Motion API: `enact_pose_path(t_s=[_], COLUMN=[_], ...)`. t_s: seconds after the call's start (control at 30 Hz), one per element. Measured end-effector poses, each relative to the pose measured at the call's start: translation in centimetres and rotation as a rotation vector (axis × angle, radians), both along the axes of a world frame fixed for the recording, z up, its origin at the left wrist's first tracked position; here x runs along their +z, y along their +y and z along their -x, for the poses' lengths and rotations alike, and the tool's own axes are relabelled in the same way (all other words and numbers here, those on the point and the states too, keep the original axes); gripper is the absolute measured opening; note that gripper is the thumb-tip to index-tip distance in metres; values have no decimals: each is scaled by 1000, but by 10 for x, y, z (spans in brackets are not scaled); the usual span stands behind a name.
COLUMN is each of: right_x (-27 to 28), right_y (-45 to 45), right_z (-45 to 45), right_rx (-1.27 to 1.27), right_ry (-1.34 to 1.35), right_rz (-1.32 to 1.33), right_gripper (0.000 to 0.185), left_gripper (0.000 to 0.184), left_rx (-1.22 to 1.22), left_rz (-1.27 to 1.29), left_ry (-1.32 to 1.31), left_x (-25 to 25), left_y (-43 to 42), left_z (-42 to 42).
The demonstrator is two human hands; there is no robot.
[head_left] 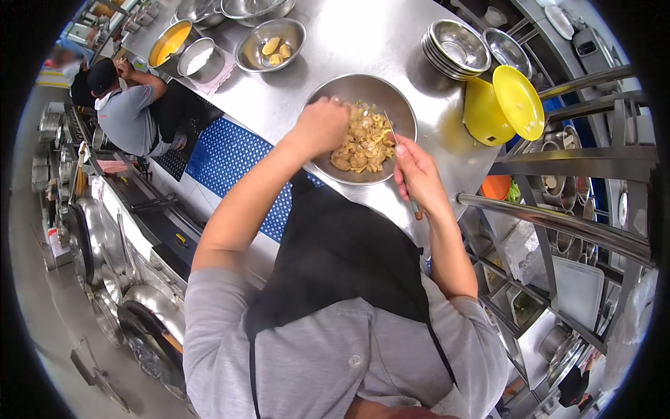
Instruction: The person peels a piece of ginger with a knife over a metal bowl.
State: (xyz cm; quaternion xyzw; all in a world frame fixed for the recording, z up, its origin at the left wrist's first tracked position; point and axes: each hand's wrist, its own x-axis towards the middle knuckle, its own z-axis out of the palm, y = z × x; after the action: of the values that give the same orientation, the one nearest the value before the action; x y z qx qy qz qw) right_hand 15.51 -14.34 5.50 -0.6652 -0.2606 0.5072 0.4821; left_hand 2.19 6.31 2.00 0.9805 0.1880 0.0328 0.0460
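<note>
A large steel bowl [407, 105] stands on the steel table in front of me, partly filled with knobbly tan-brown pieces [363, 143] that look like ginger. My left hand [322, 130] is over the bowl's left side, fingers curled in and partly blurred; what they hold is hidden. In my right hand [417, 174] is a small knife [390, 124], held at the bowl's right rim. Its thin blade points up over the pieces, and the end of its handle shows below the palm.
A smaller steel bowl [244, 50] with several yellowish chunks sits farther back, near a pot of orange liquid [169, 45] and a pot of white contents [201, 61]. Stacked bowls [457, 47] and yellow containers [485, 108] stand right, beside metal rails [558, 227]. Another person [132, 105] is at left.
</note>
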Motion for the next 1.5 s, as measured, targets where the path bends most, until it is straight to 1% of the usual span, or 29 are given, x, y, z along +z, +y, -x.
enact_pose_path(t_s=[0.1, 0.2, 0.3, 0.4, 0.5, 0.6, 0.7, 0.8, 0.9, 1.0, 1.03, 1.1, 1.2, 1.3, 1.4, 1.5], right_x=[5, 4, 3, 4, 3, 6, 11, 15, 21, 23, 23, 17, 24, 26, 29, 26], right_y=[3, 2, 2, 1, 2, 3, 4, 4, 3, 4, 4, 6, 6, 6, 6, 6], right_z=[1, 2, 1, 2, 2, 4, 5, 11, 20, 23, 23, 26, 28, 31, 31, 29], right_rx=[-8, -9, -16, -23, -28, -48, -60, -49, -14, 35, 53, 50, 77, 78, 77, 95], right_ry=[0, -5, -5, 6, 18, 26, 38, -4, -103, -183, -206, -357, -476, -538, -556, -591], right_rz=[-10, -3, -14, -23, -31, -55, -91, -159, -196, -169, -153, -220, -211, -214, -214, -260], right_gripper=[48, 48, 48, 48, 46, 46, 47, 48, 48, 48, 48, 50, 53, 55, 55, 54], left_gripper=[29, 32, 33, 43, 41, 39, 35, 37, 32, 27, 25, 22, 23, 23, 29, 37], left_rx=[41, 70, 56, 21, 144, 238, 337, 369, 491, 540, 557, 589, 535, 528, 387, 435], left_rz=[-23, 78, 79, 248, 610, 1432, 1985, 2219, 2157, 2107, 2135, 2191, 2255, 2216, 2156, 2061], left_ry=[34, 122, -77, -313, -333, -734, -857, -940, -1054, -1088, -1085, -1078, -1033, -1052, -1032, -1056], left_x=[5, 3, 9, 25, 39, 29, 24, 18, 21, 20, 22, 28, 26, 29, 24, 31], left_y=[-9, -4, -1, 4, -4, -26, -25, -30, -43, -50, -52, -55, -57, -61, -59, -64], left_z=[-2, -4, 3, 10, 13, 10, 16, 17, 10, 8, 8, 8, 11, 11, 14, 14])
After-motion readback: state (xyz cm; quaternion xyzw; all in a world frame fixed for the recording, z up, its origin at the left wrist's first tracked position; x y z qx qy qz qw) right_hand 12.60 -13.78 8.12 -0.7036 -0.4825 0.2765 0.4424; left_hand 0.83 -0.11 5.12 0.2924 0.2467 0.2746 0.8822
